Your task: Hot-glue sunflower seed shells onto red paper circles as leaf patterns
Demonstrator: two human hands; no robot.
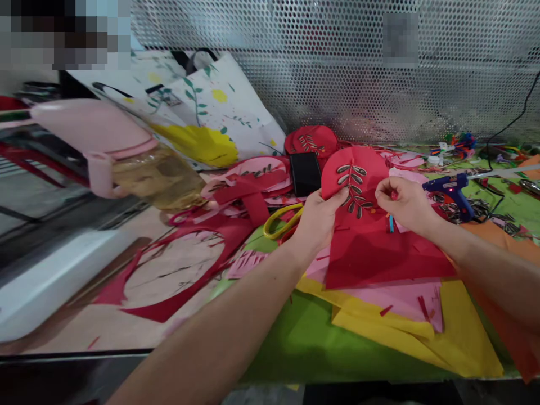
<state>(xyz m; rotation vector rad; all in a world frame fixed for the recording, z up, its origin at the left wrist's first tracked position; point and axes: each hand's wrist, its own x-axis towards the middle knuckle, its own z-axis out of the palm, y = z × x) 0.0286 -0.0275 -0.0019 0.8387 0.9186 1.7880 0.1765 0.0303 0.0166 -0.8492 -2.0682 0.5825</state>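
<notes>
My left hand (318,219) grips the lower left edge of a round red paper piece (373,166), its thumb on the front. Dark striped seeds (352,188) form a leafy branch pattern on that piece. At its right side my right hand (400,199) is closed, thumb and fingers pinched around something small and reddish, too small to name. Flat red paper (379,259) lies beneath both hands, over pink and yellow sheets (468,326). Just right of my right hand rests a blue glue gun (451,188) with a small red light.
Yellow-handled scissors (274,225) and a black phone (305,174) lie left of the red piece. A pink-lidded bottle (147,169), floral bags (223,107) and a white box (59,281) are further left. Perforated metal (346,73) stands behind; loose seeds (485,211) lie right.
</notes>
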